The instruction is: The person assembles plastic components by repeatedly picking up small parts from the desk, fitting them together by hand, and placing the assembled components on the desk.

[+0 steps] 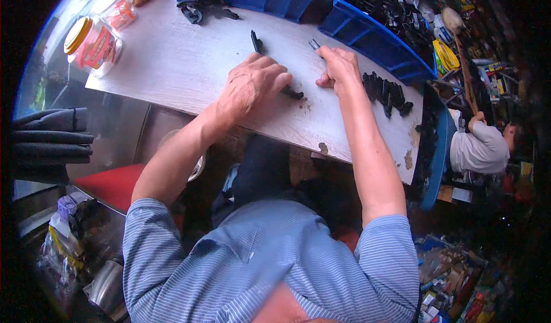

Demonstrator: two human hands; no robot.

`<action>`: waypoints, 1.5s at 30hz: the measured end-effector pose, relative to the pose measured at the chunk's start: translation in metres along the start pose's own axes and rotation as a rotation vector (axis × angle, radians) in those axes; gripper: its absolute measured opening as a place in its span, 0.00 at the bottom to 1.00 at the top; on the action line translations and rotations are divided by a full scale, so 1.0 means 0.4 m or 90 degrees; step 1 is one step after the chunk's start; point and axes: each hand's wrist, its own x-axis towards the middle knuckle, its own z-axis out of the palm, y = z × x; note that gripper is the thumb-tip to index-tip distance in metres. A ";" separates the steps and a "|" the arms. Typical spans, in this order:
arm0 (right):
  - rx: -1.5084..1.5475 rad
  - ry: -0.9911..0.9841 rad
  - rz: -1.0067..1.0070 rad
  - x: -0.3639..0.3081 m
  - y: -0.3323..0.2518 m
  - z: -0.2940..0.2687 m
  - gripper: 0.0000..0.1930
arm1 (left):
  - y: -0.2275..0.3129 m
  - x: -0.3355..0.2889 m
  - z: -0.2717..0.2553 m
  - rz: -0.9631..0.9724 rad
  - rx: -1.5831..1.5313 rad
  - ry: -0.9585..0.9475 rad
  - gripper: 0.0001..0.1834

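My left hand (pixel 255 85) is closed, fingers bent down over a black plastic part (pixel 256 43) at the middle of the white tabletop. A dark end of the part sticks out beyond the knuckles. Another black piece (pixel 293 93) shows by the fingertips; whether the two are joined is hidden under my hand. To the right, my right hand (pixel 340 67) is closed round a small slim tool with a greyish tip (pixel 314 45), its kind mostly hidden in the fist. Several similar black parts (pixel 387 93) lie in a row beside my right wrist.
Two blue crates (pixel 373 33) stand along the far edge, the right one full of black parts. Clear jars (pixel 94 45) with yellowish lids sit at far left. A black scrap (pixel 198 13) lies near the left crate. Another person (pixel 479 151) is at the right, beyond the white table (pixel 172 53).
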 end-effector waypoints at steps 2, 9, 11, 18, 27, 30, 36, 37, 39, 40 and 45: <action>0.028 -0.002 0.012 -0.035 0.005 -0.013 0.13 | 0.004 0.001 0.006 -0.032 0.013 -0.015 0.10; 0.101 -0.072 0.032 -0.099 0.067 -0.071 0.15 | 0.040 -0.030 0.045 -0.002 0.074 -0.012 0.06; 0.103 -0.073 0.031 -0.122 0.072 -0.077 0.15 | 0.058 -0.039 0.036 0.009 0.093 -0.066 0.09; 0.107 -0.146 0.031 -0.174 0.090 -0.102 0.14 | 0.078 -0.019 0.025 -0.058 0.002 0.069 0.23; 0.071 -0.255 0.018 -0.232 0.062 -0.037 0.10 | 0.048 -0.044 0.044 0.071 0.026 0.099 0.21; 0.079 -0.249 0.008 -0.215 0.089 -0.041 0.11 | 0.078 -0.022 0.033 0.072 0.055 0.100 0.18; 0.069 -0.230 0.002 -0.226 0.083 -0.024 0.10 | 0.053 -0.040 0.045 0.042 -0.026 0.040 0.14; 0.081 -0.226 -0.008 -0.225 0.086 -0.025 0.10 | 0.052 -0.038 0.044 0.043 -0.026 0.041 0.14; 0.099 -0.188 -0.012 -0.224 0.094 -0.022 0.11 | 0.051 -0.035 0.044 0.059 -0.023 0.041 0.15; 0.118 -0.150 -0.013 -0.224 0.096 -0.021 0.13 | 0.052 -0.035 0.043 0.058 -0.023 0.041 0.15; 0.009 -0.045 -0.026 -0.227 0.103 0.001 0.10 | 0.074 -0.016 0.049 0.022 0.073 -0.056 0.16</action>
